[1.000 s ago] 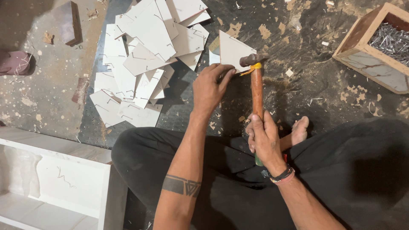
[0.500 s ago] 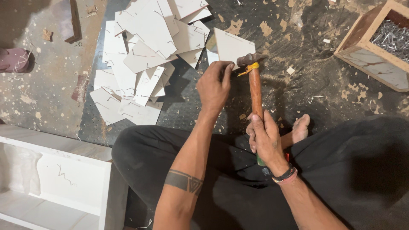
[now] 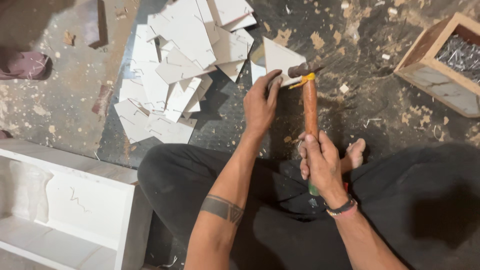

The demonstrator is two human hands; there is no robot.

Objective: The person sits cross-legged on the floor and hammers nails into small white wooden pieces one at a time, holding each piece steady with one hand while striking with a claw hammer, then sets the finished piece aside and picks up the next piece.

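Observation:
I sit cross-legged on a dark, littered floor. My right hand [image 3: 321,161] grips the orange wooden handle of a hammer [image 3: 310,105]; its dark head, wrapped with yellow tape at the neck, rests at the edge of a white triangular board piece [image 3: 278,56]. My left hand [image 3: 261,102] presses down on the near corner of that piece, fingers bent beside the hammer head. Whether something small is pinched under the fingertips is hidden.
A heap of several white notched board pieces [image 3: 172,75] lies to the left. A wooden box of nails [image 3: 449,60] stands at the right. A white shelf unit [image 3: 65,205] sits at lower left. A shoe [image 3: 25,65] lies at the far left.
The hammer head has come down slightly toward the white piece beside my left fingers. My left hand has stayed on the piece.

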